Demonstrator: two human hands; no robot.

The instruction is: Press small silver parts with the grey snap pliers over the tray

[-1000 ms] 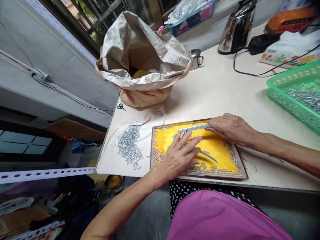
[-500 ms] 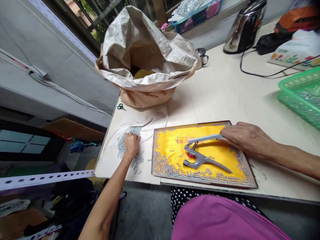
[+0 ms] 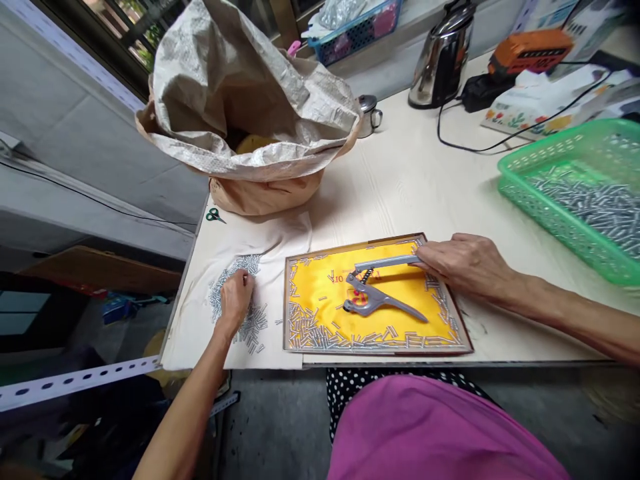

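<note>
My left hand (image 3: 235, 300) is bunched, fingertips down, in a loose pile of small silver metal tubes (image 3: 254, 325) on a white cloth (image 3: 197, 333). Whether it holds any tubes is hidden. My right hand (image 3: 463, 265) lies over the upper handle of grey hand-press pliers (image 3: 373, 297), which rest on a yellow satin-lined wooden tray (image 3: 375, 349). More tubes lie scattered on the yellow lining and crowd along its edges, thickest at the lower left corner.
A green plastic basket (image 3: 543, 217) full of metal tubes stands at the right. Behind the cloth stands a large paper sack (image 3: 235, 113), with small green scissors (image 3: 215, 215) at its foot. A steel kettle (image 3: 443, 67), a steel mug (image 3: 367, 115) and a black cable lie further back.
My left hand has moved off the tray to the tube pile on the cloth, uncovering the pliers. My right hand stays on the pliers. The view has swung, showing more of the green basket.
</note>
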